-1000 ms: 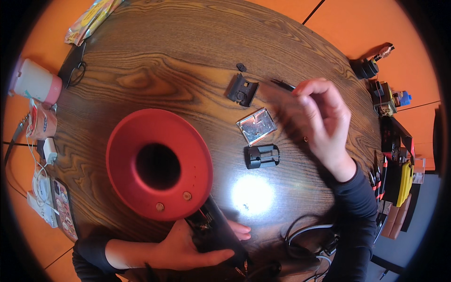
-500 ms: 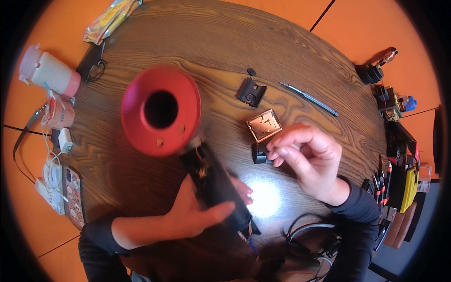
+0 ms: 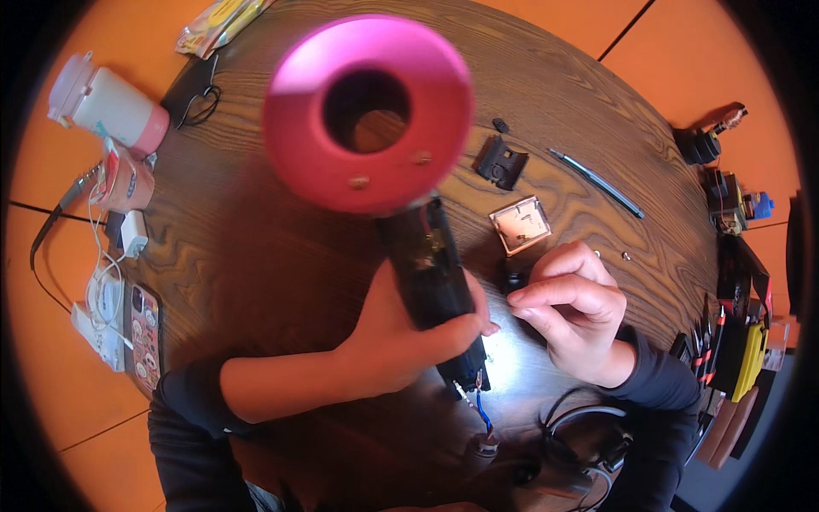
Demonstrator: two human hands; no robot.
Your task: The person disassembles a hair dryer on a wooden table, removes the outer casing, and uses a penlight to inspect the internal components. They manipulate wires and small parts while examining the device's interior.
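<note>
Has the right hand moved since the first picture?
Yes, downward in view: against the small tray, the right hand has shifted; its fingertips were beyond the tray and are now on its near side.

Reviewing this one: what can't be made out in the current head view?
Head view:
Right hand: whether it pinches something, too small to tell.
Black part: mostly hidden behind that hand.
Black handle: partly covered by the left hand.
Yellow packet: cut off by the upper edge.
</note>
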